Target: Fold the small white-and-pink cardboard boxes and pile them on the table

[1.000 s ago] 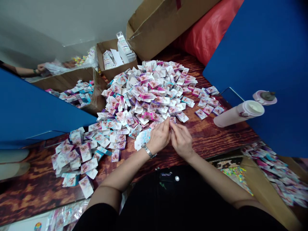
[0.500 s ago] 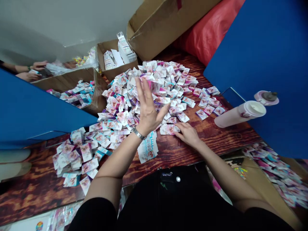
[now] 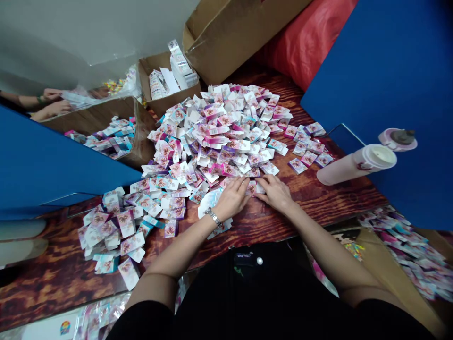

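A small printed carton (image 3: pixel 252 188) lies at the near edge of the pile, between my two hands. My right hand (image 3: pixel 278 192) pinches its right end between thumb and fingers. At the left end, the fingers of my left hand (image 3: pixel 231 199) are closed around the carton, hiding part of it. Under my left hand and wrist sits a fanned stack of flat cartons (image 3: pixel 208 200), partly covered. Beyond both hands spreads a big heap of small cartons (image 3: pixel 219 127), many with flaps up.
Closed cartons (image 3: pixel 307 146) lie at right near a pink bottle (image 3: pixel 354 165) with its lid raised. Blue panels (image 3: pixel 396 71) flank the wooden table (image 3: pixel 269 226). Cardboard boxes (image 3: pixel 166 101) stand behind. Another person's hands (image 3: pixel 53 106) work at far left.
My left hand has come down from above the heap, toward me, to the carton's left end. My right hand stays at the carton's right end.
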`<state>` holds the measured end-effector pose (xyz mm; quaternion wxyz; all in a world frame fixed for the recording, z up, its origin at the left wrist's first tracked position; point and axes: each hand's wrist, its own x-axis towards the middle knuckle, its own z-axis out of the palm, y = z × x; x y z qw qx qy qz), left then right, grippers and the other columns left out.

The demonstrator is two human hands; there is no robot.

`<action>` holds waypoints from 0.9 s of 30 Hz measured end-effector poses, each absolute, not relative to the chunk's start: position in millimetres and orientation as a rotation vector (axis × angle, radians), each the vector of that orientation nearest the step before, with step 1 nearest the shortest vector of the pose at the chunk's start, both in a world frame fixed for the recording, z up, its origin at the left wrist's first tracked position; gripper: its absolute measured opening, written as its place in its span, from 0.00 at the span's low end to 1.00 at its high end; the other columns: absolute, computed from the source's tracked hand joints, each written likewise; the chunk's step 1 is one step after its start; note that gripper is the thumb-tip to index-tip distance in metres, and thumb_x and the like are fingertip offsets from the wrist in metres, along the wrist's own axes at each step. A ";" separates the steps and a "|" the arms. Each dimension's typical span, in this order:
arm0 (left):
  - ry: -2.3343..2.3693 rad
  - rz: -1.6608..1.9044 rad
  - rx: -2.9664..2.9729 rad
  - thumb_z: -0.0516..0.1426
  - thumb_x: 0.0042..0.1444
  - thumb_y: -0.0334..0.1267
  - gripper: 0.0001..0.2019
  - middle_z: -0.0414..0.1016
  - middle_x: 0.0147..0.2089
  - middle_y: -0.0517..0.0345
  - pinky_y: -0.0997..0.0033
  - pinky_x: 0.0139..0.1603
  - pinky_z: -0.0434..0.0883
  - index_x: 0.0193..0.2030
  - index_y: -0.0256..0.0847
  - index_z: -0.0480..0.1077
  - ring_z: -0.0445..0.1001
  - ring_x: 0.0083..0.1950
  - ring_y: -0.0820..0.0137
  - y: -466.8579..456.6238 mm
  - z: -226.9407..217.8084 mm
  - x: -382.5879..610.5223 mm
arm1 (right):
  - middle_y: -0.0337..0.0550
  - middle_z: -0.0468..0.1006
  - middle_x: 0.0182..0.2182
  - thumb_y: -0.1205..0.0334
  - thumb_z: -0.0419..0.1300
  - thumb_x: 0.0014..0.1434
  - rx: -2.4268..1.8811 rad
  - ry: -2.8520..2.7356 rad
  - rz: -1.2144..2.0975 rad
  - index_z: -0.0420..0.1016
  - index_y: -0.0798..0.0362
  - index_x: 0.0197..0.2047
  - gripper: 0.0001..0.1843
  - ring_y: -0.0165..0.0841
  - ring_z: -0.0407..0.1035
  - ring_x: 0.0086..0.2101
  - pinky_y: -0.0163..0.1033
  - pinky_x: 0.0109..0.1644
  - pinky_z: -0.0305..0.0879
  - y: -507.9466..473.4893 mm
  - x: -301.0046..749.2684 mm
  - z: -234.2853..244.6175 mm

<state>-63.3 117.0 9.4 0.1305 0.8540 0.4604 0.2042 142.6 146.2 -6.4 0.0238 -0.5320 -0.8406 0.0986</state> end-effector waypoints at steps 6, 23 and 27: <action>1.374 0.465 2.521 0.54 0.63 0.38 0.25 0.62 0.65 0.33 0.49 0.66 0.62 0.65 0.30 0.58 0.57 0.70 0.54 116.0 -2.5 -59.9 | 0.54 0.69 0.55 0.52 0.55 0.65 -1.487 -2.559 0.081 0.67 0.54 0.62 0.25 0.46 0.63 0.49 0.47 0.47 0.63 129.6 148.3 -18.6; 1.473 0.351 2.791 0.47 0.66 0.33 0.23 0.61 0.66 0.38 0.46 0.65 0.59 0.66 0.32 0.56 0.58 0.68 0.51 107.4 11.9 -43.7 | 0.41 0.79 0.33 0.50 0.58 0.61 -1.321 -1.782 1.151 0.75 0.54 0.43 0.16 0.31 0.70 0.29 0.36 0.34 0.66 133.7 153.0 11.7; 1.435 0.408 2.742 0.53 0.62 0.35 0.24 0.67 0.60 0.37 0.55 0.60 0.65 0.63 0.26 0.58 0.66 0.60 0.53 110.9 19.6 -47.0 | 0.40 0.78 0.34 0.55 0.59 0.58 -1.272 -1.756 1.225 0.74 0.52 0.49 0.17 0.30 0.70 0.30 0.35 0.34 0.67 133.9 150.9 20.3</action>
